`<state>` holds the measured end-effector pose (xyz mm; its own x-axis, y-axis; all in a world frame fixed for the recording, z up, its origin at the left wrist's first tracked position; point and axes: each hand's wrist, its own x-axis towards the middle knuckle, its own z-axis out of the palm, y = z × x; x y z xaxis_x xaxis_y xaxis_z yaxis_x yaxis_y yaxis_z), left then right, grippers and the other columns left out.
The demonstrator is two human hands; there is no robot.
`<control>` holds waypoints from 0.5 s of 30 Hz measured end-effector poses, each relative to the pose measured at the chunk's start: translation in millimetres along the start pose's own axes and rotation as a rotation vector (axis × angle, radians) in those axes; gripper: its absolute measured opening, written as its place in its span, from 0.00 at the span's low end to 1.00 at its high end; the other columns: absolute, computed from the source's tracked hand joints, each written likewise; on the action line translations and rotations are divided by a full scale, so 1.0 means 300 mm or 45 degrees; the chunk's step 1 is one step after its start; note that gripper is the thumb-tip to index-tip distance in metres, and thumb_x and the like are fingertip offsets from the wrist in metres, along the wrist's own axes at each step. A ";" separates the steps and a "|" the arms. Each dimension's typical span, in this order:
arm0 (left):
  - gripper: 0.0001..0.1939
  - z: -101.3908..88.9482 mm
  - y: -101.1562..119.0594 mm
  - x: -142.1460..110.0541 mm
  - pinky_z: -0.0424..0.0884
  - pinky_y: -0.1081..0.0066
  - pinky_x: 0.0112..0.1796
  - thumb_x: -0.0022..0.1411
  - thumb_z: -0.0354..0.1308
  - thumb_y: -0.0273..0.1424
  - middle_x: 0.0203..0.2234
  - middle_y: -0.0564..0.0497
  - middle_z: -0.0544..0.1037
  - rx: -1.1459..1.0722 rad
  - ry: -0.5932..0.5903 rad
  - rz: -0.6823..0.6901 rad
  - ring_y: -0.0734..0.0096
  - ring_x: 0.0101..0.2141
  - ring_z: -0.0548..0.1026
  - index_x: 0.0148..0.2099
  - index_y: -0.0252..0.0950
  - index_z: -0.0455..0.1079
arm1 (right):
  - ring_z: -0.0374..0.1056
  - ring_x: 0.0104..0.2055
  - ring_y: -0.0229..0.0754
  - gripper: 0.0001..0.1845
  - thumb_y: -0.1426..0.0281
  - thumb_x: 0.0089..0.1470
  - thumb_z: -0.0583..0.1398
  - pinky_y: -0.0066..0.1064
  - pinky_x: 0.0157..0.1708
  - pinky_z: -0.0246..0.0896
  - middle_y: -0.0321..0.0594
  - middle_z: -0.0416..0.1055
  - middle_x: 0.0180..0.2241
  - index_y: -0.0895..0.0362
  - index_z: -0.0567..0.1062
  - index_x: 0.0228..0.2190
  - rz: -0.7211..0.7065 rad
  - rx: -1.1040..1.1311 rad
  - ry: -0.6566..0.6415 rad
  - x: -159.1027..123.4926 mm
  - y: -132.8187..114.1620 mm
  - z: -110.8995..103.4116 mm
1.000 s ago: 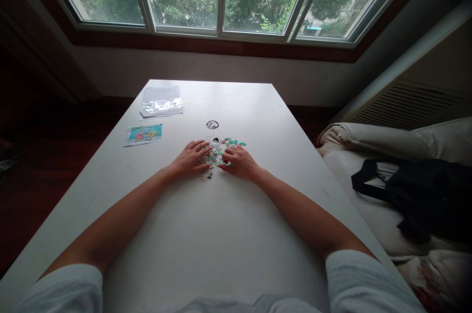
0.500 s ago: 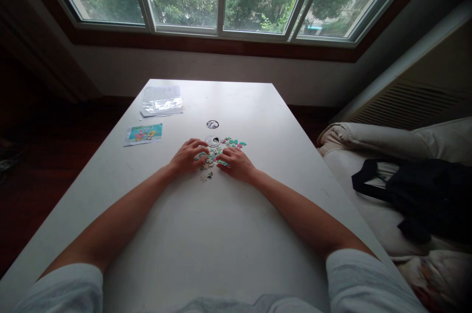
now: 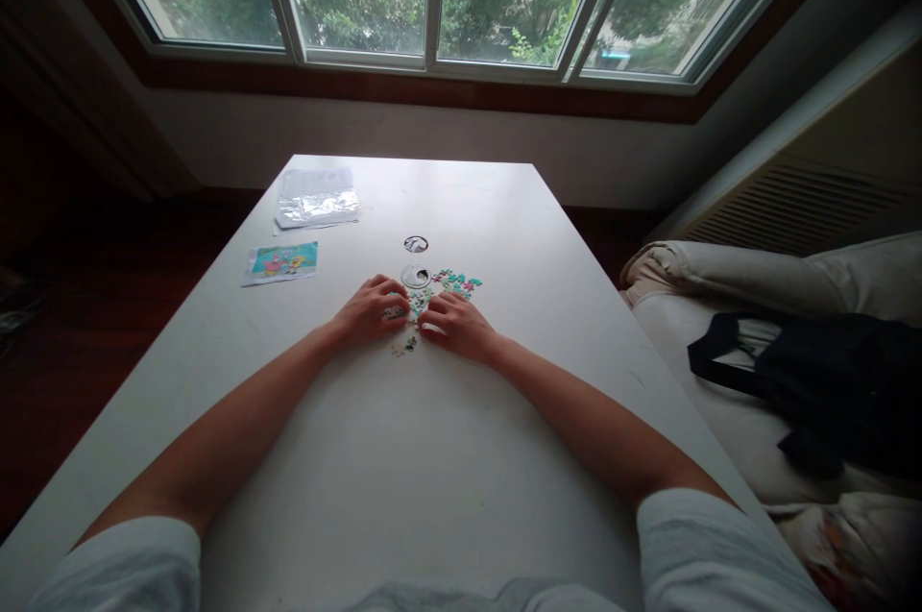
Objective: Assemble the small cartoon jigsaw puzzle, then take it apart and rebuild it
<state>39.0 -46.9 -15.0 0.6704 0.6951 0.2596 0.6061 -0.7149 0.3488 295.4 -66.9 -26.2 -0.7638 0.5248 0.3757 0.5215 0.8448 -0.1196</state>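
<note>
Turquoise rectangular printed paper sheet point(image 3: 282, 262) being left beyond left hand point(image 3: 371, 310), to its outer side, probably being kept face-up for easy viewing. Shiny clear plastic sleeve with white papers point(image 3: 317, 199) being parked farther beyond, likely out of fingers' way. Left hand being held curled over left edge of small green-and-white jigsaw pieces point(image 3: 421, 301), which are being spread between and past hands. Right hand point(image 3: 459, 326) being held curled at their near right side. Hands being kept narrowly apart; whether any piece is being gripped cannot be told. Since half second ago, right fingertips being brought nearer left hand, gap being narrowed.
</note>
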 end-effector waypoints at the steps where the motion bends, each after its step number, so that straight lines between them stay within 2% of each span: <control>1: 0.08 0.000 0.000 0.000 0.63 0.55 0.57 0.65 0.60 0.39 0.49 0.49 0.77 -0.001 0.001 0.004 0.57 0.54 0.67 0.44 0.46 0.78 | 0.61 0.43 0.47 0.11 0.61 0.66 0.57 0.37 0.46 0.52 0.43 0.71 0.40 0.52 0.76 0.41 0.008 -0.003 0.002 0.000 0.000 0.001; 7: 0.09 0.016 0.010 0.002 0.65 0.56 0.55 0.66 0.60 0.38 0.47 0.49 0.77 0.039 0.041 0.048 0.58 0.51 0.68 0.45 0.45 0.78 | 0.61 0.44 0.47 0.10 0.62 0.66 0.57 0.37 0.46 0.52 0.43 0.72 0.38 0.53 0.76 0.40 0.086 -0.021 0.028 -0.001 0.007 0.013; 11: 0.10 0.031 0.030 0.005 0.65 0.57 0.53 0.66 0.60 0.38 0.46 0.49 0.77 0.087 0.085 0.046 0.58 0.50 0.68 0.48 0.45 0.77 | 0.62 0.45 0.48 0.13 0.58 0.64 0.60 0.38 0.46 0.52 0.44 0.72 0.39 0.53 0.76 0.41 0.177 -0.032 0.062 -0.004 0.012 0.024; 15: 0.08 0.044 0.053 0.009 0.64 0.58 0.51 0.66 0.60 0.38 0.45 0.50 0.78 0.119 0.094 0.033 0.59 0.48 0.68 0.45 0.45 0.77 | 0.62 0.45 0.48 0.16 0.54 0.63 0.60 0.38 0.46 0.52 0.43 0.71 0.38 0.54 0.76 0.39 0.224 -0.035 0.067 -0.004 0.013 0.029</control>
<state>55.9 -57.3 -20.6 0.6549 0.6777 0.3345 0.6285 -0.7342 0.2568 295.1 -63.4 -35.0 -0.6395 0.6571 0.3992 0.6557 0.7372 -0.1631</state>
